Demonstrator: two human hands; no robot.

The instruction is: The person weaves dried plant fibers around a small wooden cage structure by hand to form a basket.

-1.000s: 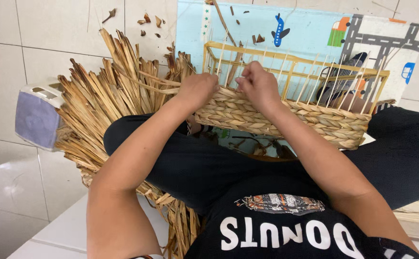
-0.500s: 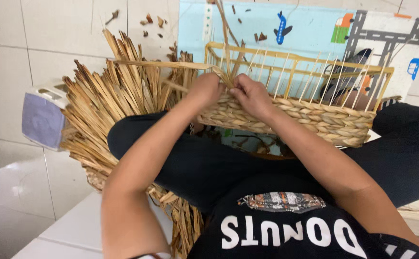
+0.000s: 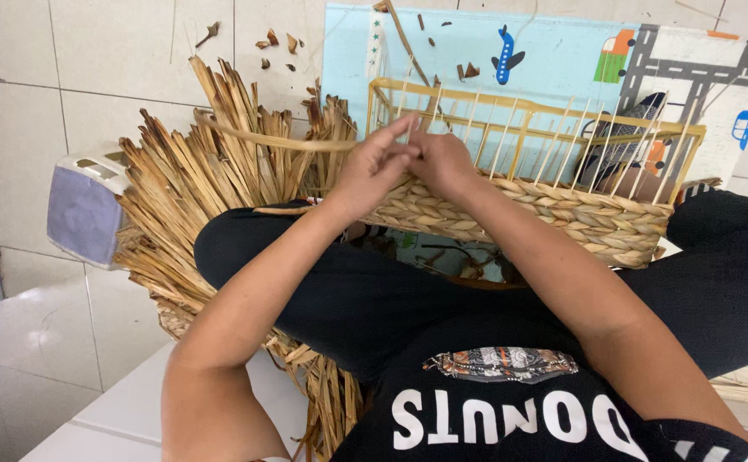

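A half-woven basket [image 3: 562,214] rests on my crossed legs: a yellow wire frame [image 3: 528,115] above, braided straw rows below. My left hand [image 3: 372,167] pinches a long dried straw strand [image 3: 271,139] that stretches out to the left. My right hand [image 3: 442,158] meets it at the frame's near-left uprights, its fingers closed on the same strand. Both hands touch each other just above the woven rows.
A big bundle of dried straw leaves [image 3: 211,188] lies on the tiled floor to my left, beside a pale plastic container [image 3: 87,205]. A light-blue play mat with printed pictures [image 3: 545,60] lies beyond the basket. Leaf scraps dot the tiles.
Both hands have lifted from the woven rows to the frame's uprights and drawn together. The strand, which stood upright half a second ago, now runs out flat to the left.
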